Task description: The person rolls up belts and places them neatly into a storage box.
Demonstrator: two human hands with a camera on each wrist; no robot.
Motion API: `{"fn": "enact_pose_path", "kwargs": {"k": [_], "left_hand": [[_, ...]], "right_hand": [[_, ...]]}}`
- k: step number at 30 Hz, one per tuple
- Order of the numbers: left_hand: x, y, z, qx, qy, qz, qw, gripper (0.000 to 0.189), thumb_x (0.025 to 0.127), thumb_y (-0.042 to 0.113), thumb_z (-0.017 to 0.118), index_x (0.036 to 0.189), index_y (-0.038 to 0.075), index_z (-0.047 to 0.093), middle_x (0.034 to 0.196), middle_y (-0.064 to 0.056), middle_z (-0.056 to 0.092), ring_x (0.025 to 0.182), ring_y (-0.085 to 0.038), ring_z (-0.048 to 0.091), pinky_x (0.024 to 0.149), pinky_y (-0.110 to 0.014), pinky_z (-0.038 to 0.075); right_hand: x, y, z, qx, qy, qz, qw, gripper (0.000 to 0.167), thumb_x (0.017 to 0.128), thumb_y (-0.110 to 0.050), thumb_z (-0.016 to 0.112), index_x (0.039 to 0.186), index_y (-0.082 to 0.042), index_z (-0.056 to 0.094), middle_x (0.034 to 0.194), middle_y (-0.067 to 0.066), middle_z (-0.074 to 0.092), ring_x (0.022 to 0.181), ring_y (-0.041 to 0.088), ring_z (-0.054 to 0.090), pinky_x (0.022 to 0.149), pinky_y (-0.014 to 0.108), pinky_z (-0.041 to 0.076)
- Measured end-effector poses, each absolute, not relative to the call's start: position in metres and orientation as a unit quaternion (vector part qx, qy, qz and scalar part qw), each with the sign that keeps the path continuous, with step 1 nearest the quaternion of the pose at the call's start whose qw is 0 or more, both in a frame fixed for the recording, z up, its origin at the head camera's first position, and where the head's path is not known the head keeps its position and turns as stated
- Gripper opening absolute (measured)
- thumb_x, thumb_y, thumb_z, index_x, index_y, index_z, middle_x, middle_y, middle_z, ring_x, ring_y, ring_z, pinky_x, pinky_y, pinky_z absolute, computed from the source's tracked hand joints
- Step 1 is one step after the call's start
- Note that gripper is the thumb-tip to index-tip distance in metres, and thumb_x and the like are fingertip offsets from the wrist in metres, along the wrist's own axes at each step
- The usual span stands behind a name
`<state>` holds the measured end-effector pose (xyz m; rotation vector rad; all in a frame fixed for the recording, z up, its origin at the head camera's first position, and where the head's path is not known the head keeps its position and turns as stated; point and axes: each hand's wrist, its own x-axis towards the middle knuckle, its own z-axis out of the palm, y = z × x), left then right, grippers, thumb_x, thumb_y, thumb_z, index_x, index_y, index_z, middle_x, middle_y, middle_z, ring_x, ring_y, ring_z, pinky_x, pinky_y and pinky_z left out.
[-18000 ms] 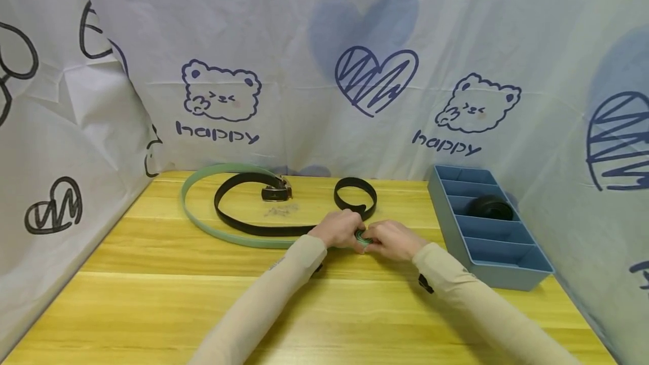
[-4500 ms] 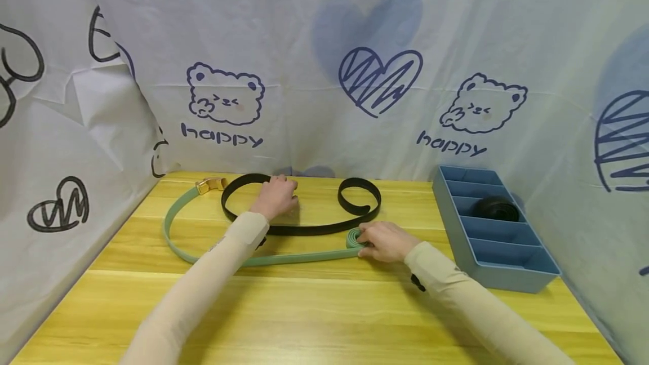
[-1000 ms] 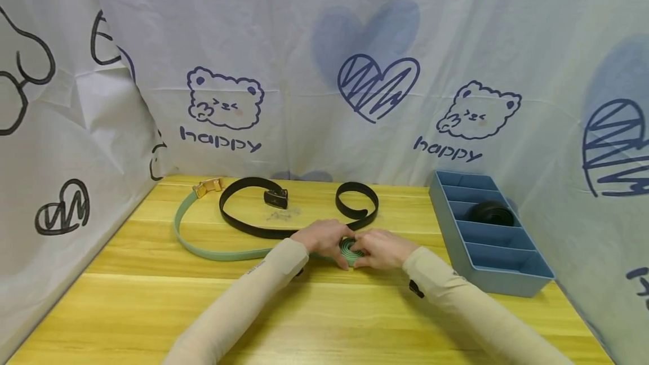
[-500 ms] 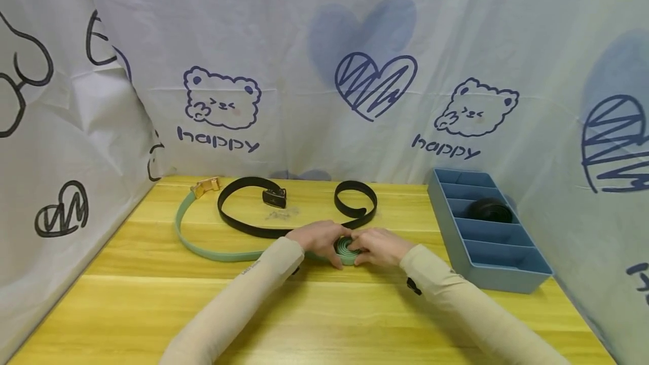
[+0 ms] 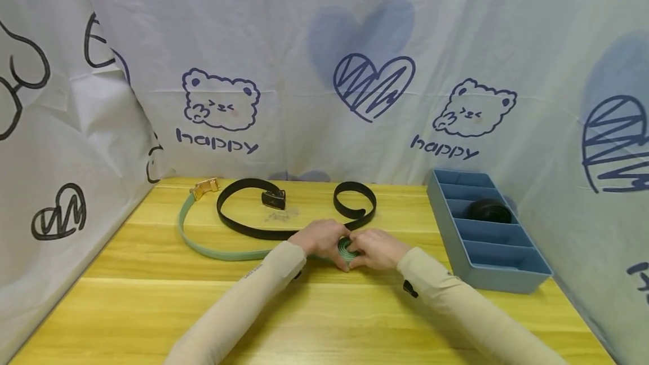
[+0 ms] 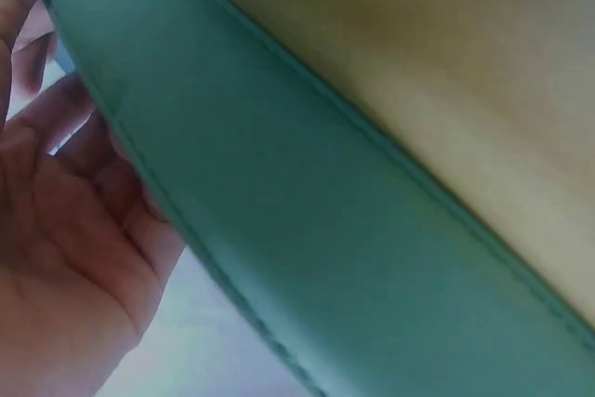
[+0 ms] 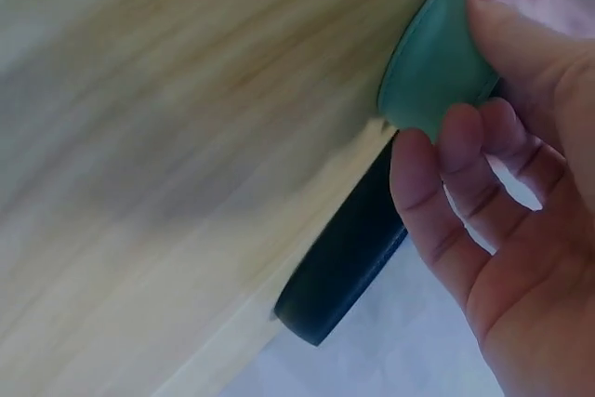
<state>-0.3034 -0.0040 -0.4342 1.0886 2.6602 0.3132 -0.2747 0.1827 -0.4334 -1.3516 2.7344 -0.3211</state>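
A green belt with a gold buckle lies on the table, its right end rolled into a spiral coil standing on edge. My left hand holds the coil's left side, and the strap runs past its fingers in the left wrist view. From the right, my right hand grips the same coil, thumb and fingers around the green band in the right wrist view. Behind both hands stretches a black belt, looped at its right end, with a dark buckle at the other.
A blue divided box stands at the right of the wooden table. One of its compartments holds a coiled black belt. A printed white cloth hangs behind the table and along its sides.
Since 4.5 seconds ago, my left hand has come from the black belt's buckle to the green coil. The free green strap has drawn slightly rightward over the last second; both hands stay on the coil.
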Motion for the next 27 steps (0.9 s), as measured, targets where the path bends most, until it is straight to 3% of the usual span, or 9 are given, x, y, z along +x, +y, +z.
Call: {"fn": "enact_pose_path", "kwargs": {"k": [11,21,27], "left_hand": [[-0.3052,-0.0115,-0.4287,0.378,0.893,0.158,0.185,0.063,0.076,0.034,0.085,0.133,0.023,0.060,0.097,0.010,0.067,0.073,-0.006,0.059,0.069,-0.024,0.048],[-0.3047,-0.0092,-0.4319,0.367,0.910,0.132,0.140,0.052,0.070,0.048,0.086,0.113,0.023,0.070,0.085,0.015,0.065,0.067,-0.005,0.054,0.064,-0.023,0.046],[-0.3071,-0.0133,-0.4348,0.374,0.902,0.139,0.164,0.061,0.073,0.043,0.086,0.126,0.023,0.064,0.099,0.013,0.067,0.076,-0.003,0.058,0.071,-0.023,0.048]], "right_hand": [[-0.2804,0.1904,-0.4306,-0.454,0.885,-0.089,0.055,0.015,0.086,-0.030,0.074,0.094,-0.018,0.071,0.087,-0.007,0.055,0.068,0.003,0.046,0.063,0.019,0.040],[-0.2772,0.1806,-0.4340,-0.438,0.892,-0.107,0.048,0.020,0.087,-0.033,0.074,0.080,-0.017,0.066,0.078,-0.006,0.047,0.065,0.004,0.037,0.059,0.020,0.032],[-0.2780,0.1842,-0.4344,-0.460,0.882,-0.098,0.038,0.012,0.087,-0.027,0.074,0.089,-0.015,0.071,0.083,-0.005,0.052,0.067,0.003,0.043,0.062,0.019,0.038]]}}
